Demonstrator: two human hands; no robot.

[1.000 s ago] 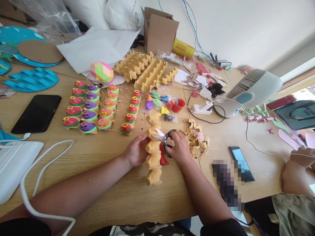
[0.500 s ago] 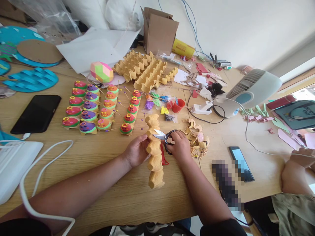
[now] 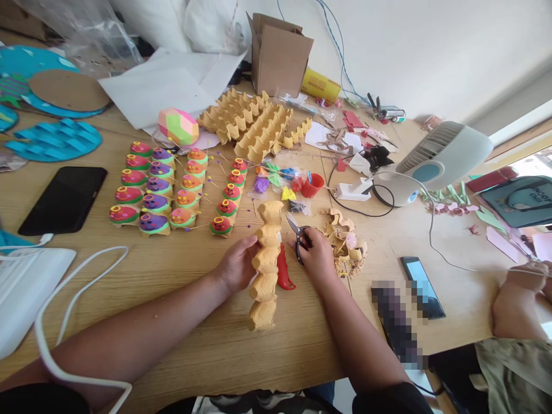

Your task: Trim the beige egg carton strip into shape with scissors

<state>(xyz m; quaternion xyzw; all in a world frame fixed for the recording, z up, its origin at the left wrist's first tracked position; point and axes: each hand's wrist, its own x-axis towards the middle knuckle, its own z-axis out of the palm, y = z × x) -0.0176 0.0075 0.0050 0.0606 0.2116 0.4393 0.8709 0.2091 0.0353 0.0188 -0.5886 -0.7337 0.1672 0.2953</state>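
A strip of yellow egg carton (image 3: 266,261), its cups in a row, is held upright-lengthwise above the table by my left hand (image 3: 236,265), whose thumb rests on the strip's left edge. My right hand (image 3: 317,251) grips black-handled scissors (image 3: 295,226). Their blades are nearly closed, pointing up and left, apart from the strip. Between the strip and my right hand lies a red piece (image 3: 284,270) on the table. Carton scraps and crumbs (image 3: 347,244) lie just right of my right hand.
Several rows of painted carton caterpillars (image 3: 159,187) stand to the left. Behind are egg trays (image 3: 263,129), colored clay lumps (image 3: 261,184) and a red cup (image 3: 313,185). A fan (image 3: 431,164), a phone (image 3: 423,287) and another person's hand (image 3: 528,279) are at right.
The scissors have moved right, away from the strip, and their blades have closed. The strip's lower end has swung left in my left hand.
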